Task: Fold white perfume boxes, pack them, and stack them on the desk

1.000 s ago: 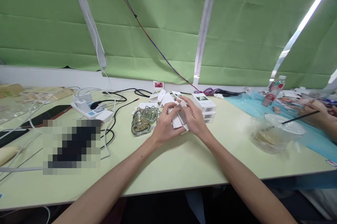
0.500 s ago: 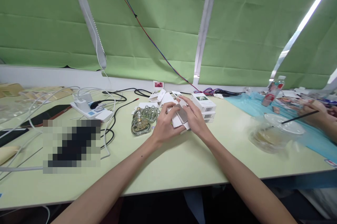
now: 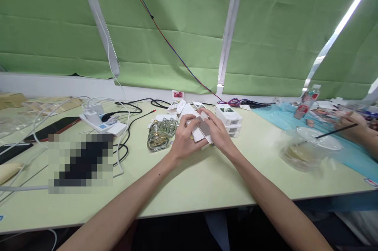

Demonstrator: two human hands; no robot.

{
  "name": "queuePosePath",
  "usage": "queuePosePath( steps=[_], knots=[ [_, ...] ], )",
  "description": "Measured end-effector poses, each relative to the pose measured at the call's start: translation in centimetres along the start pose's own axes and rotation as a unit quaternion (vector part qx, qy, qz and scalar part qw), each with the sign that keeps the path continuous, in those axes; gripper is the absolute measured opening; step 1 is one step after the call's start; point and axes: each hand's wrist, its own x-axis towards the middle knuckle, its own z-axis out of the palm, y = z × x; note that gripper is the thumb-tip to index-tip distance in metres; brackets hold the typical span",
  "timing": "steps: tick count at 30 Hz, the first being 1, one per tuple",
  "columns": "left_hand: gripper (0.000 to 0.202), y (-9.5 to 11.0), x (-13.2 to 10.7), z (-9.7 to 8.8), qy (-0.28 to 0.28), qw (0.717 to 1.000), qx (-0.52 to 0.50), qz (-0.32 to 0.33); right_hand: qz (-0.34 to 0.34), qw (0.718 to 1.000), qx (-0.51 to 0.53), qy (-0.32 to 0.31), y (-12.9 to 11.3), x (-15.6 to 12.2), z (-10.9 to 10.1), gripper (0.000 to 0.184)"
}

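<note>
Both my hands hold a small white cardboard box [image 3: 202,128] just above the table. My left hand [image 3: 184,137] grips its left side, thumb near the top opening. On the opposite side, my right hand [image 3: 218,131] has its fingers curled against the box wall. What is inside the box cannot be made out. To the left of my hands, several clear glass bottles [image 3: 158,141] with gold and silver-looking caps stand close together. White flattened cartons [image 3: 177,106] lie behind them. Just beyond my right hand is a stack of closed white boxes [image 3: 228,115] with barcodes on their sides.
At left are a white power strip [image 3: 100,121], cables and a dark phone [image 3: 54,128]. To the right stands a plastic tub [image 3: 301,154] with a white lid and black straw. A plastic bottle [image 3: 307,101] stands on blue sheeting near another person's hand [image 3: 354,127].
My hands stay in nearly the same place, with the box turned slightly between my fingers. The bottles and stacked boxes have not moved.
</note>
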Motion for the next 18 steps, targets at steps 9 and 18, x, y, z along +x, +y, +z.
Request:
queuePosePath(
  steps=[9, 18],
  knots=[
    [0.032, 0.1, 0.1, -0.04, 0.021, 1.0, 0.009, -0.007, -0.003, 1.0, 0.017, 0.001, 0.32, 0.08, 0.15, 0.043],
    [0.031, 0.12, 0.12, -0.08, 0.013, 1.0, 0.01, -0.02, 0.002, 1.0, -0.002, 0.015, -0.06, 0.06, 0.15, 0.047]
  ],
)
